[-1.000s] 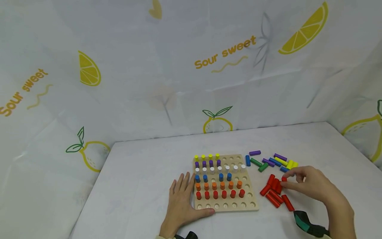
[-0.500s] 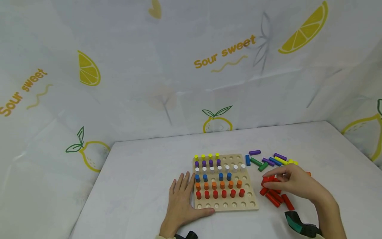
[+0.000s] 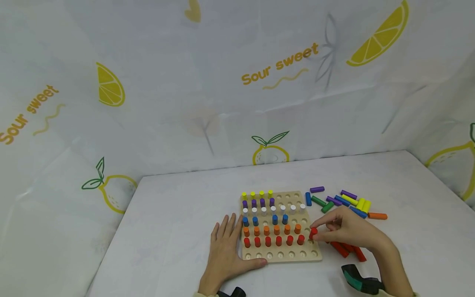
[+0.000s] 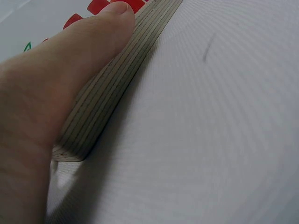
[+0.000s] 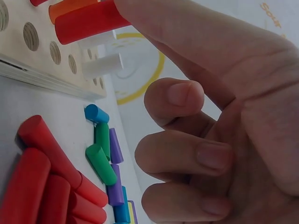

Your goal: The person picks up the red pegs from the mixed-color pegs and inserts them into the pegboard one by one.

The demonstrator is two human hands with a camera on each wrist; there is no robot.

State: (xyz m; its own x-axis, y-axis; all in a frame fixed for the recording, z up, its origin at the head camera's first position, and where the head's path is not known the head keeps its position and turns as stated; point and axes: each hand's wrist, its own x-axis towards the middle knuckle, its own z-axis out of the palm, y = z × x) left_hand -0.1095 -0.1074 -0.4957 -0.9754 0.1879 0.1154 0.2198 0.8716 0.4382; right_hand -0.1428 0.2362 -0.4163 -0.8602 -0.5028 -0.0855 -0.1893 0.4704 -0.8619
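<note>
A wooden peg board (image 3: 287,201) holds rows of yellow, purple, white, blue, orange and red pegs, with several bare holes. My right hand (image 3: 352,231) pinches a red peg (image 3: 313,232) upright between thumb and index finger, over the right end of the red row. In the right wrist view that red peg (image 5: 88,22) stands out from the board face, its other fingers loosely curled. My left hand (image 3: 225,253) lies flat beside the board's left edge, fingers straight. Its thumb (image 4: 93,42) rests along the front edge in the left wrist view.
Loose red pegs (image 3: 339,249) lie right of the board, partly under my right hand. Behind them are scattered green pegs (image 3: 318,201), purple pegs (image 3: 317,189), blue pegs, yellow pegs (image 3: 365,206) and an orange peg (image 3: 377,215). A printed white sheet rises behind the table.
My right hand has taken a red peg from the loose pegs on the right and carried it left to the board, turning it upright. My left hand has stayed put.
</note>
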